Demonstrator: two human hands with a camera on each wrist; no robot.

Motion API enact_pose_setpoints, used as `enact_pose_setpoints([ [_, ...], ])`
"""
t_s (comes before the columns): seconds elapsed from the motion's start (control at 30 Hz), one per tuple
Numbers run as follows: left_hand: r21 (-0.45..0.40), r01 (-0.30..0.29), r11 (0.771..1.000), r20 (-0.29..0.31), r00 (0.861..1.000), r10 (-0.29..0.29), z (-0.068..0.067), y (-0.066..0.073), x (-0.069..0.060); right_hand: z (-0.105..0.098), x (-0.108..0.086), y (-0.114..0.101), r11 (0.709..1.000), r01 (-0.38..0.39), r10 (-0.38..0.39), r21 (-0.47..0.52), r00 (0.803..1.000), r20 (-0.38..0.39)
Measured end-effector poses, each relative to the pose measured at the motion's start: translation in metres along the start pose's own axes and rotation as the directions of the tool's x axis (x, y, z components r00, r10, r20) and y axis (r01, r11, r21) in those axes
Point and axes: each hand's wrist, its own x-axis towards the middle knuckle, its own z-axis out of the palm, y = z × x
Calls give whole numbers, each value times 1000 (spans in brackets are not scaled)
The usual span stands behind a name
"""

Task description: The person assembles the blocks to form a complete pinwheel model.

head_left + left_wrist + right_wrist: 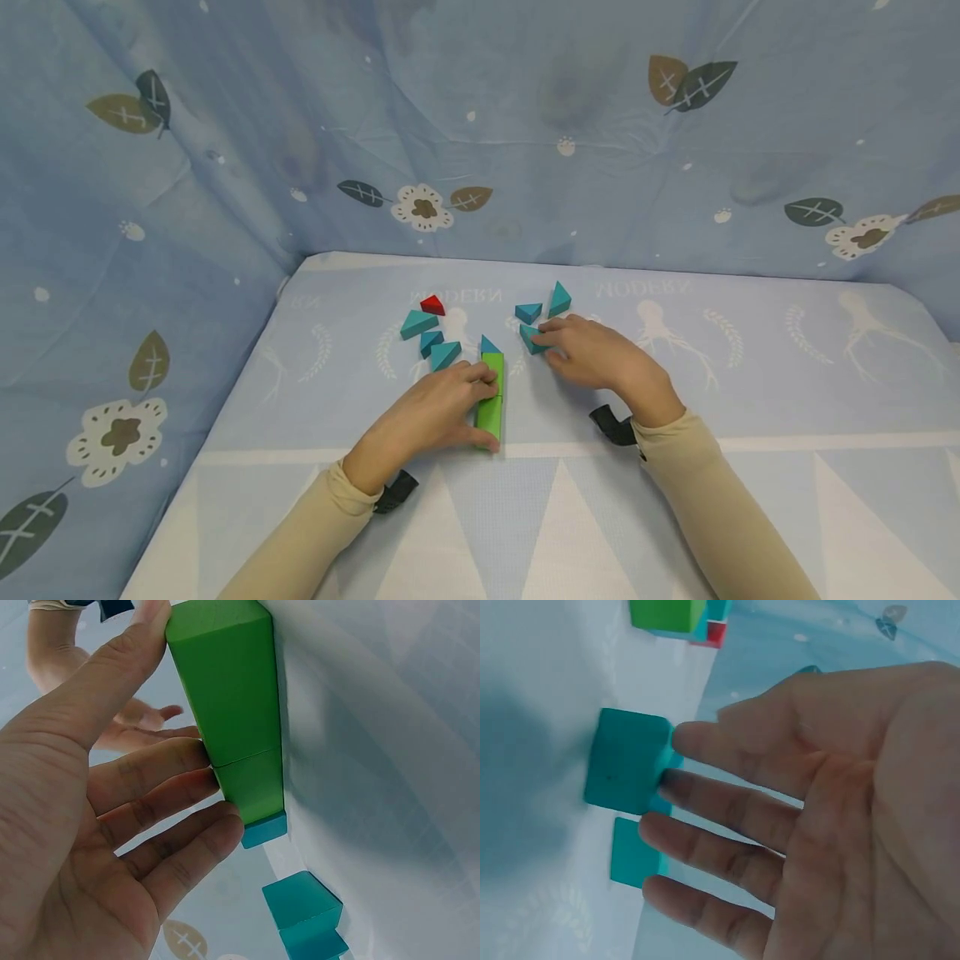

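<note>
- One red block [432, 306] and three teal blocks [446, 356] lay leftmost, perhaps kept aside for room.
- My left hand [442, 408], fingers extended, touched two green blocks [490, 417], likely keeping them aligned; their row ran away from me along the surface [555, 417], its blue triangle [489, 346] pointing farthest.
- My right hand [600, 358], fingers nearly straight, touched a teal wedge [528, 339], seemingly steadying it.

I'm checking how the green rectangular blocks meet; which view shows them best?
The left wrist view: the green rectangular blocks look large, their meeting line plain. The head view shows them small, partly covered by the left hand; the right wrist view catches only a green part at its top edge.
</note>
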Motion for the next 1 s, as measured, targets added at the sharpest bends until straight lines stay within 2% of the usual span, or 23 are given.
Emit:
enact_pose_setpoints([
  [0.1, -3, 3, 1000, 5, 1000, -3, 0, 0, 0, 1, 0, 0, 1000, 6, -5, -9, 1000, 18],
  [0.33, -6, 6, 1000, 6, 1000, -6, -1, 0, 0, 6, 4, -7, 999, 45, -45, 3, 999, -21],
  [0.73, 3, -9, 1000, 11, 1000, 9, 0, 0, 1, 9, 5, -9, 999, 36, -36, 4, 999, -22],
  [1.0, 5, -18, 1000, 9, 1000, 18, -1, 0, 1, 14, 8, -11, 997, 76, -76, -1, 996, -46],
])
